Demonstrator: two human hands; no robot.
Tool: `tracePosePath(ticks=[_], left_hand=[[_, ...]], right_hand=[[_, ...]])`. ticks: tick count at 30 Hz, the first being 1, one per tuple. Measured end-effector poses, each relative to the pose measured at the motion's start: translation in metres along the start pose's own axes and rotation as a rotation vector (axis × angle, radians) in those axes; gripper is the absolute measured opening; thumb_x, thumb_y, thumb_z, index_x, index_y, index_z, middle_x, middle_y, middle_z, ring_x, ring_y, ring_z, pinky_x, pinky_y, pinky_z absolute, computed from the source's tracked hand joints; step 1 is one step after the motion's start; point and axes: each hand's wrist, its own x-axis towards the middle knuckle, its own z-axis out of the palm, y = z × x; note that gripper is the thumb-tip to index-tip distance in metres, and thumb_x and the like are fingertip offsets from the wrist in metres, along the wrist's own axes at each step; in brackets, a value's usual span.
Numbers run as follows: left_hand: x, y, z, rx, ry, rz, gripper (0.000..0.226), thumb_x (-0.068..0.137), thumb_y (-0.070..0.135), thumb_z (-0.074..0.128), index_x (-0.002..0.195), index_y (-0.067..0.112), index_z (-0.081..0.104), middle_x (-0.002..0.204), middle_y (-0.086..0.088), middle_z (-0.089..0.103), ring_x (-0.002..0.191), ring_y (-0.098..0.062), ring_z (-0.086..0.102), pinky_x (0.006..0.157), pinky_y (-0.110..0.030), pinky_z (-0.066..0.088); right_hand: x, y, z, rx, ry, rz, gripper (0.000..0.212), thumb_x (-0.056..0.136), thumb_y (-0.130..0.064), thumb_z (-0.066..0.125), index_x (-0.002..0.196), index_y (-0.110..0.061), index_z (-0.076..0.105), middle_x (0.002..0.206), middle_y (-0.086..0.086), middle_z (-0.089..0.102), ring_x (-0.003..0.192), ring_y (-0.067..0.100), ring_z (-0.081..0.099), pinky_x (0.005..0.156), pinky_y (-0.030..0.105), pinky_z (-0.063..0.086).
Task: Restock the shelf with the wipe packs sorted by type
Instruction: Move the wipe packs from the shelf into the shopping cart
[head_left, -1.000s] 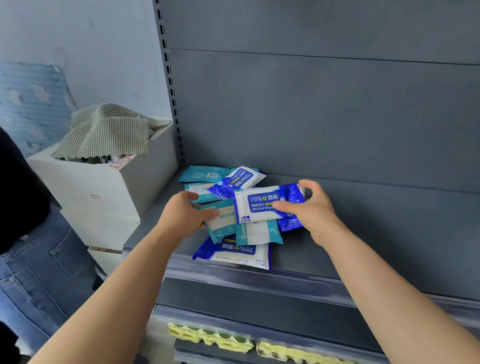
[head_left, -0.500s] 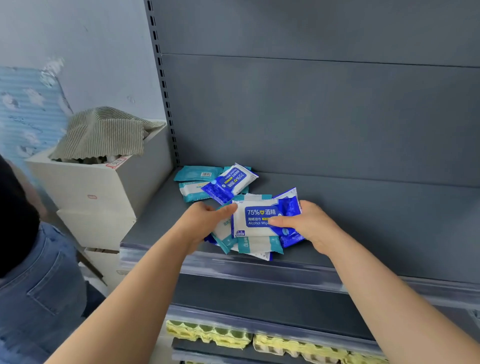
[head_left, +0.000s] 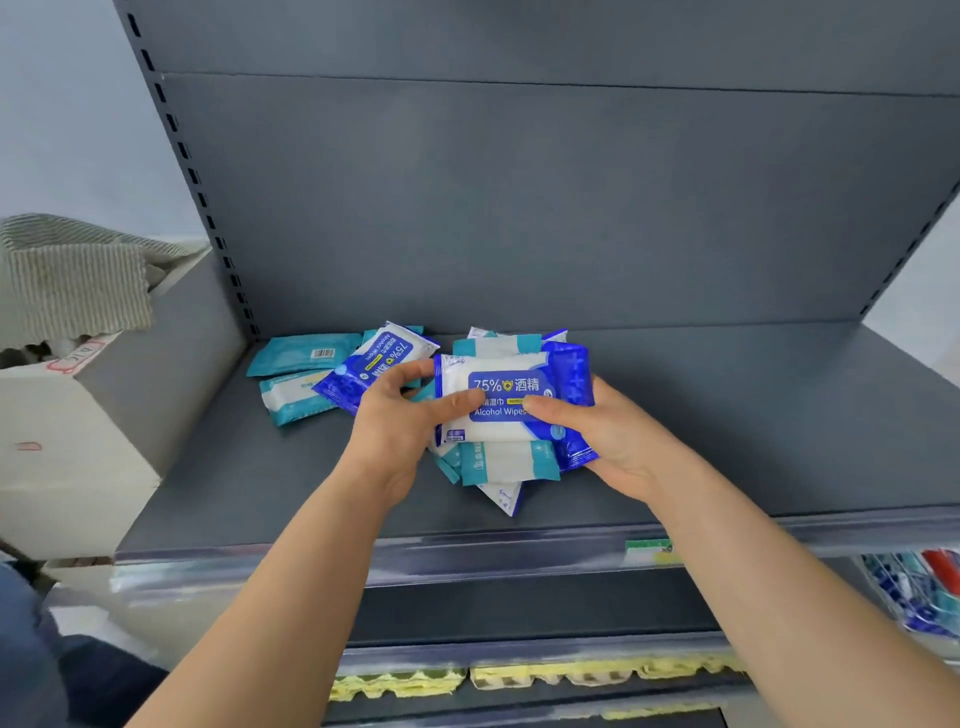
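Note:
Both my hands hold a mixed bundle of wipe packs just above the grey shelf (head_left: 779, 426). On top is a blue-and-white alcohol wipe pack (head_left: 506, 387); teal-and-white packs (head_left: 506, 462) stick out beneath it. My left hand (head_left: 400, 426) grips the bundle's left side, thumb on top. The right side is gripped by my right hand (head_left: 597, 431), thumb on the label. To the left on the shelf lie another blue alcohol pack (head_left: 376, 361), a teal pack (head_left: 304, 353) and a teal-and-white pack (head_left: 291, 397).
A white cardboard box (head_left: 67, 415) with a striped cloth (head_left: 78, 280) over it stands left of the shelf unit. Below are a lower shelf with yellow egg trays (head_left: 519, 675) and hanging goods (head_left: 914, 592) at the right. A person in jeans (head_left: 31, 660) stands at lower left.
My left hand has closed onto the bundle, and both hands have gathered the packs and shifted them rightward along the shelf, away from the three packs at the left.

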Motion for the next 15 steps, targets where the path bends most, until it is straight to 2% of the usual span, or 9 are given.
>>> tracePosePath(ticks=[3,5,8,12,15], left_hand=[[-0.001,0.003,0.031,-0.006,-0.083,0.053,0.067,0.053,0.014,0.087,0.114,0.014,0.058,0.113,-0.007,0.069,0.085,-0.025,0.073,0.070,-0.039,0.059],[-0.005,0.003,0.058,0.004,-0.147,0.068,0.071,0.050,0.019,0.086,0.114,0.012,0.057,0.112,-0.005,0.070,0.084,-0.025,0.073,0.068,-0.039,0.058],[-0.012,-0.001,0.103,0.031,-0.243,0.065,0.063,0.053,0.021,0.083,0.110,0.015,0.057,0.108,-0.002,0.071,0.082,-0.022,0.073,0.063,-0.035,0.059],[-0.023,-0.013,0.177,0.059,-0.351,0.060,0.049,0.063,0.015,0.083,0.106,0.015,0.059,0.108,-0.001,0.070,0.080,-0.021,0.073,0.062,-0.034,0.059],[-0.035,-0.027,0.240,0.079,-0.432,0.054,0.050,0.066,0.009,0.083,0.110,0.011,0.059,0.110,-0.004,0.070,0.081,-0.022,0.073,0.068,-0.036,0.059]], right_hand=[[-0.017,-0.012,-0.024,0.009,0.049,-0.036,0.044,0.083,-0.014,0.069,0.124,-0.020,0.055,0.112,0.004,0.071,0.097,0.023,0.070,0.066,0.035,0.057],[-0.032,-0.019,-0.045,0.013,0.099,-0.055,0.043,0.083,-0.015,0.069,0.123,-0.022,0.055,0.111,0.004,0.071,0.095,0.023,0.071,0.064,0.035,0.057],[-0.060,-0.030,-0.082,0.016,0.188,-0.091,0.041,0.083,-0.016,0.069,0.121,-0.021,0.056,0.109,0.004,0.072,0.093,0.022,0.071,0.061,0.033,0.057],[-0.102,-0.039,-0.141,0.009,0.304,-0.129,0.049,0.077,-0.019,0.072,0.124,-0.019,0.056,0.113,0.006,0.070,0.100,0.026,0.069,0.068,0.038,0.057],[-0.136,-0.041,-0.194,0.022,0.401,-0.143,0.043,0.082,-0.016,0.070,0.123,-0.019,0.057,0.114,0.006,0.070,0.101,0.027,0.069,0.077,0.044,0.057]])
